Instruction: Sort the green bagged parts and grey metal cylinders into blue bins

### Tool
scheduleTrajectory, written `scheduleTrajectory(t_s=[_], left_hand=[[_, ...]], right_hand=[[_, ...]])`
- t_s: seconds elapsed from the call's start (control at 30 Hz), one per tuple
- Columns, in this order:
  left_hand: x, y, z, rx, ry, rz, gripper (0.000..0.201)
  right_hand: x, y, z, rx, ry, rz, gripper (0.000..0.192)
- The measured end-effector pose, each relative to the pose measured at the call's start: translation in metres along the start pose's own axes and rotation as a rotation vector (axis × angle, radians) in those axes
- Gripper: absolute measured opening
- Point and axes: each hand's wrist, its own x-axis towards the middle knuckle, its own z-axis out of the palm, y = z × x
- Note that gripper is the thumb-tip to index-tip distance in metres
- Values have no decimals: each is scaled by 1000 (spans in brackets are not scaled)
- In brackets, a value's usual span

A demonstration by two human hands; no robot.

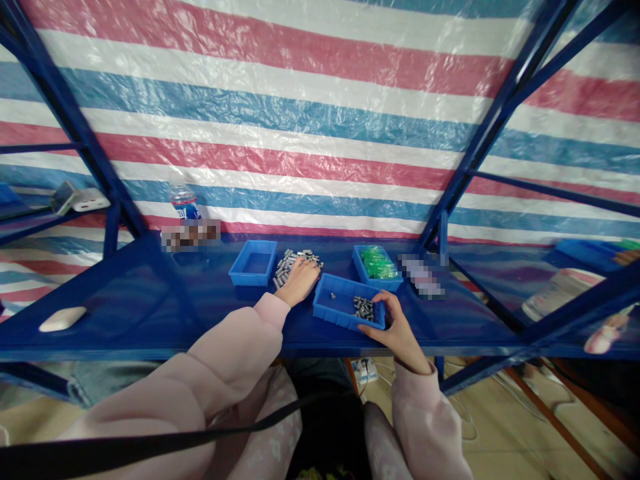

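Observation:
My left hand [301, 279] lies over the right side of a loose pile of small grey metal cylinders [286, 265] on the blue table. Its fingers stretch across the pieces, and their tips are partly hidden. With thumb and fingers, my right hand [395, 325] grips the right end of a blue plastic bin [340, 317]. Inside, small dark metal pieces [364, 308] are gathered at the right, and a single small piece [333, 295] lies apart near the back wall. The bin sits at a slant, close to my left hand.
An unfilled blue bin [254, 263] stands left of the pile. Behind and to the right is another bin with green plastic pieces [379, 262]. A bottle [184, 200] stands at the back left, a white rounded object [63, 319] at the left. Blue frame posts [473, 150] flank the table.

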Motion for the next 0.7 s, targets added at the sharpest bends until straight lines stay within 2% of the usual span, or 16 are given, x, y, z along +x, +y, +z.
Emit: scheduleTrajectory(t_s=[0.47,0.7], left_hand=[[-1,5,-8,-115,70,-30,20],[-4,3,-10,-133,52,-64,16]], right_hand=[[1,-4,0,2,13,10,54],[2,-3,0,-1,11,2,54]])
